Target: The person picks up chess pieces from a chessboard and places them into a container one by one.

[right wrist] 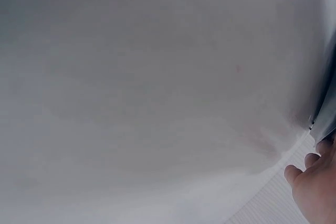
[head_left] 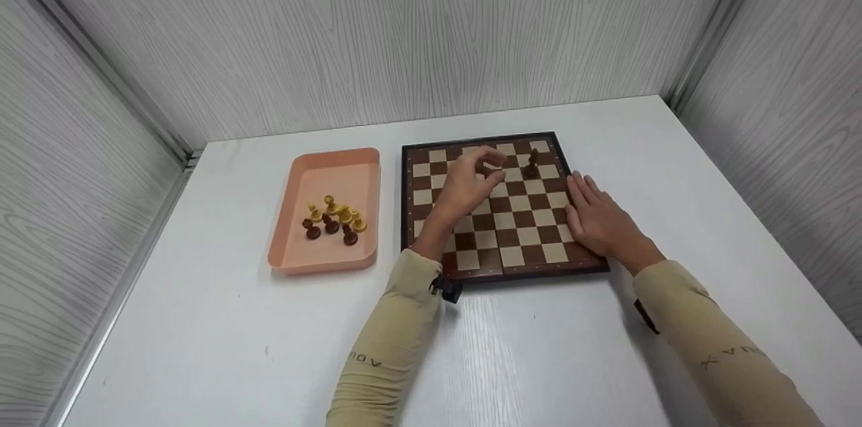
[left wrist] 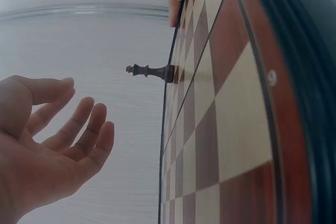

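Note:
On the brown and cream chessboard (head_left: 527,236), a dark chess king (head_left: 532,164) stands upright near the far right corner. My left hand (head_left: 468,184) hovers over the board to the left of the king, thumb and fingers loosely bent with a gap between them. In the left wrist view that hand (left wrist: 58,135) holds nothing, and the king (left wrist: 152,71) is apart from its fingertips. My right hand (head_left: 603,221) rests along the board's right edge, its fingers extended. Only part of the right hand (right wrist: 315,187) shows in the right wrist view.
Left of the board is a shallow orange tray (head_left: 289,248). Several yellow chess pieces (head_left: 345,214) and dark chess pieces (head_left: 331,225) are grouped inside it. Both stand on a white table (head_left: 202,319) enclosed by pale wood-grain panels (head_left: 404,36) at the back and sides.

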`<state>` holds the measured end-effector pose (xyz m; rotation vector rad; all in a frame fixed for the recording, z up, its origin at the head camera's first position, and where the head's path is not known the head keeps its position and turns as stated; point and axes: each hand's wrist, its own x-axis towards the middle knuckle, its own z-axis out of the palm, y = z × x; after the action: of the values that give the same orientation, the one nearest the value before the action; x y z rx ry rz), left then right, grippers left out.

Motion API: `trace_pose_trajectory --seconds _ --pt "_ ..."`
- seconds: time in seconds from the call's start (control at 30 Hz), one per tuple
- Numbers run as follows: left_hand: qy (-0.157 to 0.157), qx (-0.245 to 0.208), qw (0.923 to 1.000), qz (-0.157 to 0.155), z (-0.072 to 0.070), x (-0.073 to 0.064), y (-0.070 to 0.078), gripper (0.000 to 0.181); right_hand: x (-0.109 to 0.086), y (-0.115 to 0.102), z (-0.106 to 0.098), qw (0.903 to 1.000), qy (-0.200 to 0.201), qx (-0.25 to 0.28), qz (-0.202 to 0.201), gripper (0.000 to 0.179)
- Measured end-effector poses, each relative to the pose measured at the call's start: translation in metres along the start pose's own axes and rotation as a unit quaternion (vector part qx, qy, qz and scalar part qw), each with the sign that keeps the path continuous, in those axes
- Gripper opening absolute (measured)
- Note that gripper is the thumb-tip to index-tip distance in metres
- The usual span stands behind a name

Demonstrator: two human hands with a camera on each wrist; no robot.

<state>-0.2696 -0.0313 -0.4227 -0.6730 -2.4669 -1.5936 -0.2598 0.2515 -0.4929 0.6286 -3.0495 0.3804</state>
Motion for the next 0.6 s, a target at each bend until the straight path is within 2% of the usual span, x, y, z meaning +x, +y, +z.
trace_pose_trajectory --seconds 0.2,0.4,0.47,0.6 --pt "0.0 0.012 0.9999 0.01 0.009 0.011 0.0 0.023 0.002 0.0 -0.002 1.0 -0.007 -0.002 0.0 0.062" --pt "-0.008 -0.013 0.9997 0.021 0.02 0.021 0.001 0.024 0.0 0.003 -0.005 0.9998 -0.014 -0.009 0.01 0.062" --pt "-0.005 -0.011 0.9998 0.015 0.025 0.024 0.0 0.024 -0.001 0.004 -0.005 0.9999 -0.006 -0.006 0.009 0.062" --pt "-0.003 0.01 0.9996 -0.024 0.035 0.028 -0.001 0.024 -0.001 0.003 -0.001 1.0 -0.004 -0.002 0.001 0.062"
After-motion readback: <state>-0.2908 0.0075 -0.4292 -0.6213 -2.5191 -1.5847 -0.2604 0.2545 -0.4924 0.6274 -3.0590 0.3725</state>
